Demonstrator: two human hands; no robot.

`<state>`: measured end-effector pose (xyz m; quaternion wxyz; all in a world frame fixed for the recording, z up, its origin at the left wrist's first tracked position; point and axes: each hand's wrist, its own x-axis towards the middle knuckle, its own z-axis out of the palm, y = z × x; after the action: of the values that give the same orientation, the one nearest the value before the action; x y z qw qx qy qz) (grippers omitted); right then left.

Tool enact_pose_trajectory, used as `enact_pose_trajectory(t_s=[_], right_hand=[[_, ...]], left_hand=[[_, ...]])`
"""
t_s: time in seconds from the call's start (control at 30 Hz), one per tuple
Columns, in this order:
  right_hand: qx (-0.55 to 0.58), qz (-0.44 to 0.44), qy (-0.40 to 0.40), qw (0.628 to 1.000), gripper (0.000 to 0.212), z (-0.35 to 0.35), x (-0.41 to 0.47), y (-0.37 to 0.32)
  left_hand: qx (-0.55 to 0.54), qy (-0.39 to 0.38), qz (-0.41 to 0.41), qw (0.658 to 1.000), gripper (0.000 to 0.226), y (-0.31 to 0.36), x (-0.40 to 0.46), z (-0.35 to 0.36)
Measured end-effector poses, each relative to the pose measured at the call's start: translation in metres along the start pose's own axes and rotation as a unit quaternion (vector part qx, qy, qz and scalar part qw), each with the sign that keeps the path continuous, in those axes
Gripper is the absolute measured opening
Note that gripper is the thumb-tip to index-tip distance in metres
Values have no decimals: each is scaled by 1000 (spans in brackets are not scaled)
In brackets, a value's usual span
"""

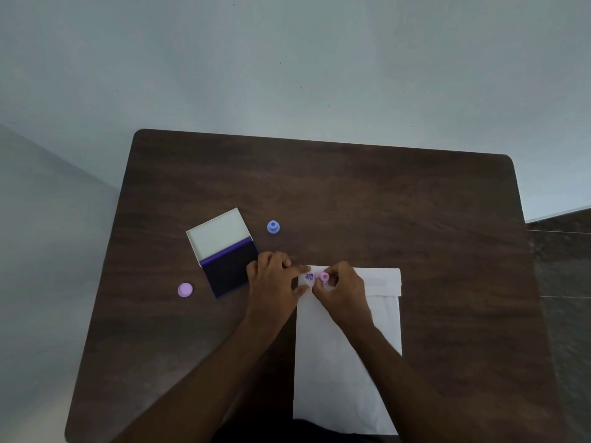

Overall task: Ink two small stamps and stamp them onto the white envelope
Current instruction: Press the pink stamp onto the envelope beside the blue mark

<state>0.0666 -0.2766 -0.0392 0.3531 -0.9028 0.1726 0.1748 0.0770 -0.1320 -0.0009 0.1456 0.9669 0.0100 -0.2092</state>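
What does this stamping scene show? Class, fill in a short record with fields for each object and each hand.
envelope: white, flat on the table, one purple print near its top left corner
pink stamp: on the envelope, pinched by the right hand
left hand: fingers pressing the envelope corner
blue stamp: standing beyond the ink pad
ink pad: open
pink cap: left of the pad

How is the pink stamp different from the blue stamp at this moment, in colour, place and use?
The pink stamp is pinched by the right hand on the white envelope, beside a purple print; the blue stamp stands alone on the table, untouched. The pink stamp is near the left hand, which presses the envelope; the blue stamp lies farther back, beside the open ink pad. Both are small, with round tops.
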Motion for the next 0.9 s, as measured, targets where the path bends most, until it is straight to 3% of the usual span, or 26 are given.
enact_pose_trajectory(t_s=[0.9], right_hand=[[10, 7, -2, 1000, 30, 1, -1, 0]], left_hand=[[-5, 5, -9, 1000, 53, -2, -2, 4]])
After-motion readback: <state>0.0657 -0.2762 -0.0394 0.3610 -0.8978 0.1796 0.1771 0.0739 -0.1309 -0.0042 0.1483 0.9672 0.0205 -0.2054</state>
